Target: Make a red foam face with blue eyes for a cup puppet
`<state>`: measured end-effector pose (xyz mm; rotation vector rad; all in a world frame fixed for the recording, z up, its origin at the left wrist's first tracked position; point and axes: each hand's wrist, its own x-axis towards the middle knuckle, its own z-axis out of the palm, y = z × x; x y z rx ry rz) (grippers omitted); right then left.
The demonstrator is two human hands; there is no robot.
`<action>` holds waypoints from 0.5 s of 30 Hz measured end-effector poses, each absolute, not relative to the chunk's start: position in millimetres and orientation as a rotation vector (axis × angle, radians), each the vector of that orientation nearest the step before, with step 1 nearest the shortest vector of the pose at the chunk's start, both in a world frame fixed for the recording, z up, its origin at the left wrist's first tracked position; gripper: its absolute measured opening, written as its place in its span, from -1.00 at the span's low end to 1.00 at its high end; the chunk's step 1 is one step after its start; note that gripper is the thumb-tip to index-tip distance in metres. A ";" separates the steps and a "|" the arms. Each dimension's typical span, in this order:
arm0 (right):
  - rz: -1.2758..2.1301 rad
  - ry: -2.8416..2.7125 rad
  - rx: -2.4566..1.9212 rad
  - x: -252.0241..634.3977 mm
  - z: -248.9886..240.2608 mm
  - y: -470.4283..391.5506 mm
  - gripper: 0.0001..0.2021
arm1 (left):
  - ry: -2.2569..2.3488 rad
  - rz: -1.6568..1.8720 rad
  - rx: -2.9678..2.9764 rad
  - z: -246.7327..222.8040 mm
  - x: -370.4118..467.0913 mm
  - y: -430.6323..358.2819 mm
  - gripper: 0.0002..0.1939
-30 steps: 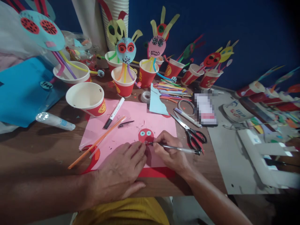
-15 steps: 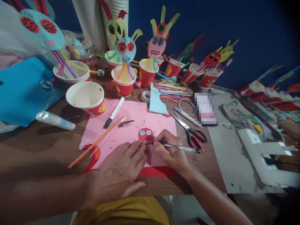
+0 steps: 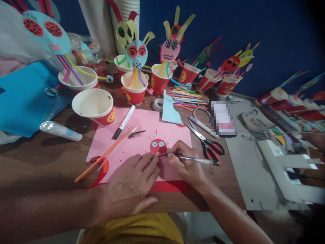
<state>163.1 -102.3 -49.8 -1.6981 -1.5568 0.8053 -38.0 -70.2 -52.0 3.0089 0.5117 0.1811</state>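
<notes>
My right hand (image 3: pixel 186 164) is closed around a pen (image 3: pixel 198 160) with a clear barrel. The pen's tip meets the lower part of a red paper disc (image 3: pixel 157 145), which has two pale blue eyes and a small light patch below them. My left hand (image 3: pixel 134 176) lies flat, fingers stretched out, its fingertips at the disc's lower left edge. Beneath both is a pink paper sheet (image 3: pixel 142 122), with red paper (image 3: pixel 175 186) under it. A black-capped marker (image 3: pixel 124 122), an orange straw (image 3: pixel 105 154) and a black pen cap (image 3: pixel 137 134) lie on the sheet.
Scissors (image 3: pixel 207 142), a tape roll (image 3: pixel 202 116) and a blurred phone (image 3: pixel 223 118) lie to the right. Straws (image 3: pixel 186 98) are heaped behind a light blue paper piece (image 3: pixel 170 110). An undecorated paper cup (image 3: pixel 93 106) stands left; paper-faced cup figures (image 3: pixel 135 91) line the back.
The pen has shifted very slightly to the right along the disc's lower part. My left hand stays in place, and the rest looks the same.
</notes>
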 end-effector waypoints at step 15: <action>0.823 -1.551 -1.729 163.4 -47.8 -102.7 -0.87 | 0.511 0.178 3.011 -53.3 -36.3 -68.6 -0.41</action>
